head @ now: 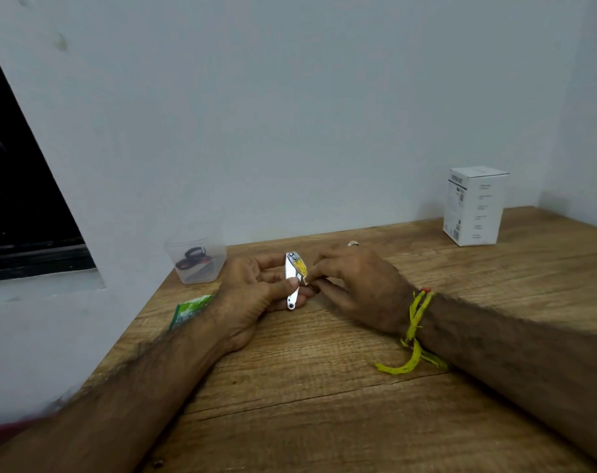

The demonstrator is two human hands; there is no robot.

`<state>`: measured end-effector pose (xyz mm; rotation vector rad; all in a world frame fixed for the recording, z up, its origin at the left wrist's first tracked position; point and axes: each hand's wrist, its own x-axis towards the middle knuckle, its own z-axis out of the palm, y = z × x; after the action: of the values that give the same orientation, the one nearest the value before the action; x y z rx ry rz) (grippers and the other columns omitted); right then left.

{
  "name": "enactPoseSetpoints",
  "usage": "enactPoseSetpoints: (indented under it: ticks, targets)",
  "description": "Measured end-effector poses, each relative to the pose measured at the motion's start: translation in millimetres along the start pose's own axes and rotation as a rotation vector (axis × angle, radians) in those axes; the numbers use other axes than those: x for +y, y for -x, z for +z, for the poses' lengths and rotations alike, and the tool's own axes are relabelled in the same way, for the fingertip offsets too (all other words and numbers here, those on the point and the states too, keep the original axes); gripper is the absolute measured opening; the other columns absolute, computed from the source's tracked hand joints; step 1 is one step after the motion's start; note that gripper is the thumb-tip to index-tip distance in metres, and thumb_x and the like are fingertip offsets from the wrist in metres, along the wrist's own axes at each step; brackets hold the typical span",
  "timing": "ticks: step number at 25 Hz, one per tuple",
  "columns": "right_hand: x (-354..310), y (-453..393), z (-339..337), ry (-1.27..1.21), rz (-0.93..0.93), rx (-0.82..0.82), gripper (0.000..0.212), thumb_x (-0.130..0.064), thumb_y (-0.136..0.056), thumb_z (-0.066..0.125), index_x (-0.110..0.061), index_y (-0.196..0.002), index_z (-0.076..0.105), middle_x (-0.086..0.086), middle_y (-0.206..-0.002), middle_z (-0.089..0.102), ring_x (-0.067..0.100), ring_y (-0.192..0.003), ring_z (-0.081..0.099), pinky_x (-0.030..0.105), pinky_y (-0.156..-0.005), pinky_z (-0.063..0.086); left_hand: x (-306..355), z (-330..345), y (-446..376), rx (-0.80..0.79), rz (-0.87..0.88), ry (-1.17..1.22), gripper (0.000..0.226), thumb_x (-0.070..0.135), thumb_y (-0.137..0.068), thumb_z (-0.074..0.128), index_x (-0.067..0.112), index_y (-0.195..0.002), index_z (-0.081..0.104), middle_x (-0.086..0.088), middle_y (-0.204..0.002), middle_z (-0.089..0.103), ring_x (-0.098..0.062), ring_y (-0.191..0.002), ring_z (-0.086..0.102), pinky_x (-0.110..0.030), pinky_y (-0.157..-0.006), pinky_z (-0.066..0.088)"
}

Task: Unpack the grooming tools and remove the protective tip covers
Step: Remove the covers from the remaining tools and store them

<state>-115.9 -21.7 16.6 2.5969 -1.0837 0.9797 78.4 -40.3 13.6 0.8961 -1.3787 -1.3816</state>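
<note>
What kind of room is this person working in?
Probably a plain room at home, or perhaps a small office. A wooden table is pushed into a corner of bare white walls, with a dark window at the left and a small white carton on the table.

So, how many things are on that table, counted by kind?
Nail clipper, held in the left hand, right hand pinching it: 1
Clear plastic container: 1
White box: 1
Green packet: 1
Total: 4
</note>
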Motion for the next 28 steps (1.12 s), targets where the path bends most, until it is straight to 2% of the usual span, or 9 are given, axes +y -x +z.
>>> enactPoseSetpoints:
  ticks: [4, 9, 13, 17, 24, 28]
  targets:
    - [-1.0, 1.2, -2.1, 0.006, -0.009, -0.038, 0.014, -0.009, -0.089, 0.065, -0.011, -0.096, 0.077, 0.006, -0.089, 0.069, 0.025, -0.082, 0.064, 0.034, -0.073, 0.044, -0.1, -0.5, -0.8, 0.023, -0.004, 0.008, 0.032, -0.015, -0.085, 0.066, -0.001, -0.115, 0.067, -0.024, -0.090, 0.075, -0.025, -0.072, 0.074, -0.030, -0.063, 0.063]
    - [-4.0, 2.7, -5.0, 0.013, -0.010, -0.053, 0.016, -0.009, -0.088, 0.064, -0.013, -0.097, 0.077, 0.004, -0.091, 0.070, 0.022, -0.083, 0.064, 0.035, -0.076, 0.044, -0.5, -0.7, -1.8, 0.044, -0.015, 0.035, 0.037, -0.016, -0.087, 0.064, -0.004, -0.122, 0.062, -0.022, -0.086, 0.076, -0.024, -0.070, 0.074, -0.031, -0.063, 0.063]
    - [-6.2, 2.3, -6.4, 0.035, -0.001, -0.054, 0.014, -0.010, -0.089, 0.066, -0.012, -0.097, 0.077, 0.003, -0.092, 0.070, 0.021, -0.085, 0.064, 0.031, -0.075, 0.041, -0.2, -1.3, -1.8, 0.042, -0.019, 0.037, 0.039, -0.015, -0.088, 0.064, -0.005, -0.125, 0.061, -0.023, -0.087, 0.075, -0.024, -0.071, 0.074, -0.030, -0.062, 0.063]
    - [-7.1, 3.6, -8.5, 0.019, 0.020, -0.068, 0.016, -0.013, -0.090, 0.066, -0.016, -0.102, 0.077, 0.001, -0.098, 0.071, 0.019, -0.091, 0.065, 0.037, -0.079, 0.047, 0.0, -0.3, -1.3, 0.045, -0.020, 0.049, 0.038, -0.016, -0.088, 0.064, -0.004, -0.124, 0.061, -0.023, -0.088, 0.076, -0.024, -0.071, 0.075, -0.031, -0.062, 0.063]
    - [-5.8, 4.0, -7.2, 0.029, 0.008, -0.071, 0.018, -0.014, -0.092, 0.063, -0.016, -0.104, 0.076, 0.001, -0.100, 0.070, 0.019, -0.092, 0.063, 0.033, -0.079, 0.045, 1.4, -0.5, -1.5, 0.067, -0.031, 0.069, 0.038, -0.015, -0.088, 0.064, -0.004, -0.124, 0.060, -0.026, -0.093, 0.076, -0.025, -0.072, 0.076, -0.031, -0.064, 0.064]
    - [-3.4, 3.2, -5.3, 0.117, 0.011, -0.084, 0.015, -0.016, -0.092, 0.062, -0.016, -0.100, 0.074, 0.000, -0.097, 0.068, 0.019, -0.092, 0.062, 0.032, -0.080, 0.043, 3.2, -0.6, -1.7, 0.092, -0.035, 0.104, 0.040, -0.014, -0.089, 0.063, -0.007, -0.128, 0.056, -0.028, -0.096, 0.075, -0.029, -0.077, 0.077, -0.031, -0.063, 0.063]
